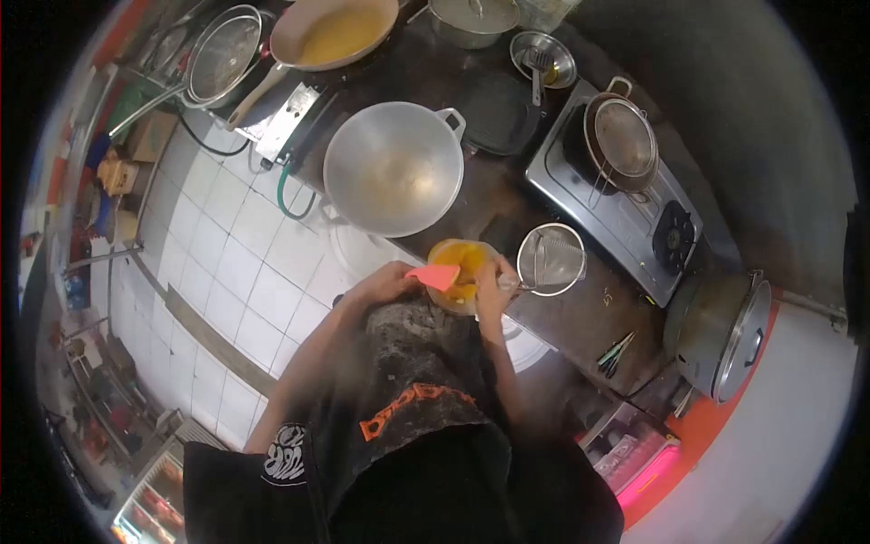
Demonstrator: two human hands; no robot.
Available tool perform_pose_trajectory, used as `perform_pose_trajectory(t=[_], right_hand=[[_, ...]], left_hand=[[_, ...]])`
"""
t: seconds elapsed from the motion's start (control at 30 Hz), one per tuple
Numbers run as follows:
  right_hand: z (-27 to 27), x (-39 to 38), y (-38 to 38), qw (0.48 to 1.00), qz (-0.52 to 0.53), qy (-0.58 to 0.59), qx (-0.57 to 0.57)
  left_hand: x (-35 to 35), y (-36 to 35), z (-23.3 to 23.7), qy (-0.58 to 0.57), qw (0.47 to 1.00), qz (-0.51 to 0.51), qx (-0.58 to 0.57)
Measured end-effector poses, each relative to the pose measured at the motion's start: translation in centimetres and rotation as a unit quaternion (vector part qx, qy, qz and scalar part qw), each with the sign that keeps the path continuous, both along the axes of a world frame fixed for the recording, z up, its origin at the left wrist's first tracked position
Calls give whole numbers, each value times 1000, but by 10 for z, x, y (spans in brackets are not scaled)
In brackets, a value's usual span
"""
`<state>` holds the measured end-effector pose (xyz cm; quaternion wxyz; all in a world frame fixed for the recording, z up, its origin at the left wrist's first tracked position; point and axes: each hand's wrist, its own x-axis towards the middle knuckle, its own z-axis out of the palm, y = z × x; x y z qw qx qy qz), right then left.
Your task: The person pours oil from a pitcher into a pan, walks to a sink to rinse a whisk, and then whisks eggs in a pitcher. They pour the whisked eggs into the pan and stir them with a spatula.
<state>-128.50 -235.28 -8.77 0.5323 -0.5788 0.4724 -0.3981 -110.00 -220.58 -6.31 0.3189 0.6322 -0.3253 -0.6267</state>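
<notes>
My left hand is closed round a pink spatula, whose flat blade reaches over a round container. Inside the container lies a yellow-orange mixture, smeared up the sides. My right hand grips the container's right side, close in front of my apron. Just right of that hand is a wire strainer, its handle pointing toward my fingers. A large metal wok with side handles stands beyond the container, a little pale liquid at its bottom.
A frying pan with yellow contents sits far left. On the right a gas stove bears a pot with a strainer on top. Scissors lie on the counter near a big lidded pot. White floor tiles extend left.
</notes>
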Motion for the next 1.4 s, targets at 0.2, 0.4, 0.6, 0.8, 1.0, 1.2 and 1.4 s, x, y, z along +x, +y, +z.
perform_pose_trajectory(t=[0.2,0.4,0.6,0.8,1.0,1.2,1.4], right_hand=[[117,-9,-38,956,62,-283,41],[79,-29,-12,951,12,-274,142],[36,15,0,991,-26,-117,62],[100,-9,-6,986,12,-155,57],[49,-1,-19,993,-47,-97,52],[74,-6,-15,982,52,-138,114],[41,14,-13,995,45,-56,63]], left_hand=[[-5,0,-2,2,999,34,-32],[-3,0,-1,-18,999,9,-30],[-5,6,-17,-19,996,42,-74],[-7,6,-12,14,996,62,-65],[-1,4,-11,40,995,84,-43],[-9,6,-23,42,995,89,-31],[-10,7,-14,28,992,113,-55]])
